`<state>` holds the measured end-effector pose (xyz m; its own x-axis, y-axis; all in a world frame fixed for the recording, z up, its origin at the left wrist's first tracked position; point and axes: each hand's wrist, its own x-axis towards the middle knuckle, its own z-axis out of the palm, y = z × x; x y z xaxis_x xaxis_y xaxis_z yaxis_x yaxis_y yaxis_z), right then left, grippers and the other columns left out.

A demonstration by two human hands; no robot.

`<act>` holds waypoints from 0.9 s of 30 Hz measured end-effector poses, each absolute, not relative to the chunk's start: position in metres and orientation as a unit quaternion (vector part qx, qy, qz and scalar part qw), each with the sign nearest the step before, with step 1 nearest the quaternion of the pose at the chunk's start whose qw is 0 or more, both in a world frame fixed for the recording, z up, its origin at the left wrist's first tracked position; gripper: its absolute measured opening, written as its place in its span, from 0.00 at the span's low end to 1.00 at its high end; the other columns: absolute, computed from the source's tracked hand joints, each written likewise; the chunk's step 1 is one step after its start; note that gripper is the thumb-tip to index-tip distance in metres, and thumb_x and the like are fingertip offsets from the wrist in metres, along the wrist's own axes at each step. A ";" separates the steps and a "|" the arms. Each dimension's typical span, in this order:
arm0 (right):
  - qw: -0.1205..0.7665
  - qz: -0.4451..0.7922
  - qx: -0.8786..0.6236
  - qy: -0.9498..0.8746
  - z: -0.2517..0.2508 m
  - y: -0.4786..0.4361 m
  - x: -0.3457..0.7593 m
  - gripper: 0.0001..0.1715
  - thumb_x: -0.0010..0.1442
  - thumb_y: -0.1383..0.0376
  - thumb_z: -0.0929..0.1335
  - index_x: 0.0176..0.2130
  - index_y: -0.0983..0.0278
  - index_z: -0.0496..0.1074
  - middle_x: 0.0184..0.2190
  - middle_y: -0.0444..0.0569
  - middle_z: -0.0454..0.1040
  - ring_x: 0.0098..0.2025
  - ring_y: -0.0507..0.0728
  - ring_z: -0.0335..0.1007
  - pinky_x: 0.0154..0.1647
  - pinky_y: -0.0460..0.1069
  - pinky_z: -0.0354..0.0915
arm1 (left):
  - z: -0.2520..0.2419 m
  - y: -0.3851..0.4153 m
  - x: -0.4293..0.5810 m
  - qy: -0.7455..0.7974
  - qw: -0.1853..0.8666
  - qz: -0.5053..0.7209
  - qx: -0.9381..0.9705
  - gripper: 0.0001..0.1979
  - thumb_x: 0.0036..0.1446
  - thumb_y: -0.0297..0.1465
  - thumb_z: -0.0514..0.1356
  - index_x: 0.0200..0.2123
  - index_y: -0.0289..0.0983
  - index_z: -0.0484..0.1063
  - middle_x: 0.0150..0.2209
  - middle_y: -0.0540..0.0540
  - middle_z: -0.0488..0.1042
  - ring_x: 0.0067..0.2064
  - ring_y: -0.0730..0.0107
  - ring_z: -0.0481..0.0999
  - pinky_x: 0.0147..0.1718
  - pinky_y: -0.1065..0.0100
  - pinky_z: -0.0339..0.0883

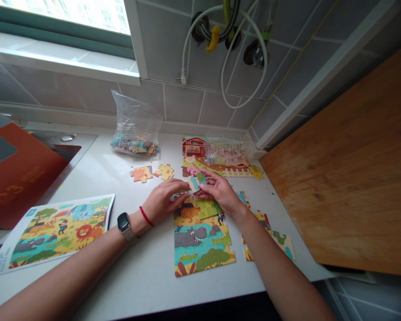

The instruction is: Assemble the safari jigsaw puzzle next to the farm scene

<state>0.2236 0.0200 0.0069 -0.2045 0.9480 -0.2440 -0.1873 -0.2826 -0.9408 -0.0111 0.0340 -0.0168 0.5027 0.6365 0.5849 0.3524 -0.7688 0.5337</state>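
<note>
A partly joined animal puzzle [202, 243] lies on the white counter [147, 272] in front of me. My right hand [220, 189] pinches a small puzzle piece [194, 183] just above the puzzle's top edge. My left hand [163, 199], with a smartwatch and a red string at the wrist, lies with its fingers curled on the counter, fingertips touching the top left of the puzzle beside that piece. Two loose pieces [152, 172] lie further back on the left. More loose pieces [274, 238] sit under and right of my right forearm.
A printed picture sheet [58, 229] lies at left, by an orange box [18, 180]. A clear bag of pieces [137, 131] leans on the tiled wall. A farm puzzle [217, 162] under a plastic bag sits behind. A wooden board [350, 169] borders the right.
</note>
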 end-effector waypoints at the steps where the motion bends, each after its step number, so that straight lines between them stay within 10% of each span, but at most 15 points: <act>1: 0.430 0.654 -0.461 -0.417 0.007 0.020 0.223 0.33 0.53 0.58 0.80 0.56 0.57 0.74 0.35 0.42 0.79 0.31 0.53 0.82 0.38 0.50 0.79 | -0.017 0.033 -0.011 0.296 0.184 0.409 0.843 0.09 0.71 0.35 0.61 0.48 0.38 0.77 0.44 0.42 0.83 0.44 0.64 0.83 0.44 0.61 0.80; 13: 0.534 0.585 -0.499 -0.351 0.005 0.022 0.218 0.28 0.43 0.55 0.84 0.32 0.61 0.69 0.28 0.40 0.77 0.25 0.48 0.70 0.23 0.41 0.67 | -0.015 0.034 -0.010 0.335 0.197 0.441 0.809 0.19 0.68 0.33 0.64 0.60 0.41 0.71 0.49 0.41 0.82 0.50 0.59 0.81 0.51 0.54 0.77; 20: 0.519 0.563 -0.503 -0.402 -0.001 0.024 0.225 0.39 0.49 0.59 0.82 0.58 0.54 0.73 0.43 0.43 0.81 0.37 0.54 0.79 0.40 0.52 0.80 | -0.022 0.025 -0.006 0.230 0.148 0.297 0.915 0.09 0.68 0.34 0.63 0.49 0.41 0.79 0.54 0.43 0.81 0.61 0.49 0.74 0.55 0.47 0.74; 27: 0.400 0.383 -0.517 -0.653 -0.012 0.033 0.235 0.22 0.65 0.62 0.70 0.57 0.58 0.80 0.60 0.52 0.79 0.61 0.63 0.75 0.64 0.60 0.69 | -0.015 0.009 0.005 0.137 0.163 0.253 0.944 0.10 0.71 0.34 0.59 0.46 0.42 0.81 0.54 0.46 0.82 0.60 0.54 0.76 0.55 0.55 0.73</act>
